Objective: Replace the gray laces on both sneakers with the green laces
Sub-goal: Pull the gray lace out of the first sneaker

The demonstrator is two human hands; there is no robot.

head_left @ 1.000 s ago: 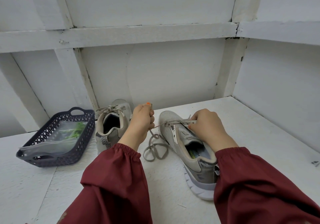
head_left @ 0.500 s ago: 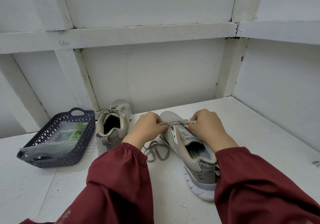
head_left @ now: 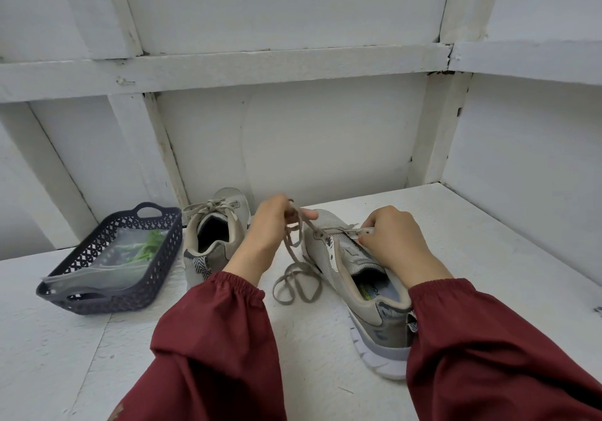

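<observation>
Way off to the left of our left-hand pinch, and lower in view, a basket (head_left: 107,301) is sitting on the table (head_left: 488,241). It's holding a clear bag (head_left: 97,267) with the green laces (head_left: 148,246) showing through. Just left of that pinch, right beside our wrist, the left sneaker (head_left: 198,266) is standing toe toward the wall, with its bow (head_left: 208,206) tied up.

We're holding the left hand (head_left: 272,228) up over the gap between the two sneakers, thumb and fingers pressing together on the lace (head_left: 305,222). From the pinch one strand is running down and right to an eyelet on the right sneaker (head_left: 358,274). The slack is hanging below the pinch and looping on the table, just beside that sneaker.

Right of the pinch, across the sneaker's toe end, we're curling the right hand (head_left: 395,241) over the eyelet rows. The fingertips are pinching what looks like the lace's other end, with a pale tip poking out. We can't really tell how much of it we're gripping. Below that grip the sneaker's open collar is facing back at us, and its heel is sitting right against our right sleeve (head_left: 488,355).
</observation>
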